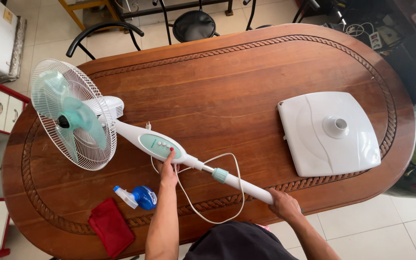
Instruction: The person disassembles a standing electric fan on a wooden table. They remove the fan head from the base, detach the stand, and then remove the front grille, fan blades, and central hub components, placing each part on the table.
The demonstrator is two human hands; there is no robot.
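Right hand (283, 204) grips the smooth white fan pole (246, 186); left hand (168, 172), fingers extended, touches its panel (160, 146).

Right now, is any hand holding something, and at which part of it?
The right hand grips the fan at the bottom end of its white pole. The left hand only rests a finger on the control panel.

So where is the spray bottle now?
The spray bottle lies near the table's front-left edge, beside the red cloth, just left of the left hand.
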